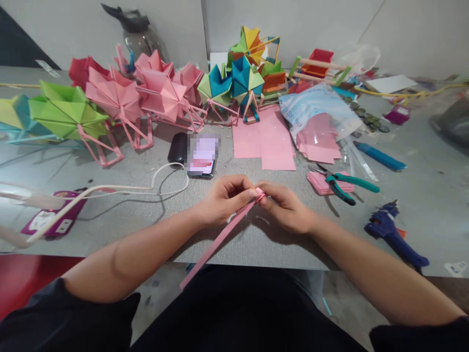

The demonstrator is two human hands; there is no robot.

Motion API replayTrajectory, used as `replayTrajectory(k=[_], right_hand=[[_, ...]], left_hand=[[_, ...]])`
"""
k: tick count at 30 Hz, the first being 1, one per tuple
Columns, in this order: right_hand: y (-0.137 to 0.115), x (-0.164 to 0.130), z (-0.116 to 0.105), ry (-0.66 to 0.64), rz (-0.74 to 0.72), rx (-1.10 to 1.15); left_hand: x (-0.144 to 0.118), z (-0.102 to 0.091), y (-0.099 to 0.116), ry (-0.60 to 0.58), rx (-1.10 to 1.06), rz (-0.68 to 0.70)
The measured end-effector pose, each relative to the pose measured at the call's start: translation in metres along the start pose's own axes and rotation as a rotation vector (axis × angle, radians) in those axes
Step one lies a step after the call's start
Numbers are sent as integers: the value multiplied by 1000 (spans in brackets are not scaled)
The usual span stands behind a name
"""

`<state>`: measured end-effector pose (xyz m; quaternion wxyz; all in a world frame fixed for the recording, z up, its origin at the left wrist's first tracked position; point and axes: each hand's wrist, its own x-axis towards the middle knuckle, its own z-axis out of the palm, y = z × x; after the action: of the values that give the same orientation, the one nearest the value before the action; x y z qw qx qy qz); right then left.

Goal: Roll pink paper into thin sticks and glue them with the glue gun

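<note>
A long, narrow pink paper strip (pixel 223 237), folded or rolled into a slim stick, is pinched at its upper end between the fingertips of the left hand (pixel 223 200) and the right hand (pixel 284 208). It slants down and leftward from the hands, crossing the near edge of the grey bench (pixel 110 230), its free lower end hanging past that edge.

Grey surface (pixel 110 215), pink paper sheets (pixel 264 139), folded paper models (pixel 120 98), phone (pixel 201 156), white cable (pixel 120 188), green-handled pliers (pixel 344 183), blue glue gun (pixel 394 234), blue marker (pixel 381 156), plastic bag (pixel 318 110).
</note>
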<state>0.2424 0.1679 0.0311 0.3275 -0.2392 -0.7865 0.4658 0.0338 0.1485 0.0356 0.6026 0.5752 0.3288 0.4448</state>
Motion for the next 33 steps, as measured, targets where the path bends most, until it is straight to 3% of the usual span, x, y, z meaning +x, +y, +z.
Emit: replayTrajectory(k=[21,27,33], right_hand=[[8,1,-5,-70,45,-14],[3,0,1,-93,4,-7],[9,1,-6,-144,60,26]], left_hand=[[2,2,2,13,-88,97],[1,4,3,-24,-83,84],[1,4,6,11,-60,73]])
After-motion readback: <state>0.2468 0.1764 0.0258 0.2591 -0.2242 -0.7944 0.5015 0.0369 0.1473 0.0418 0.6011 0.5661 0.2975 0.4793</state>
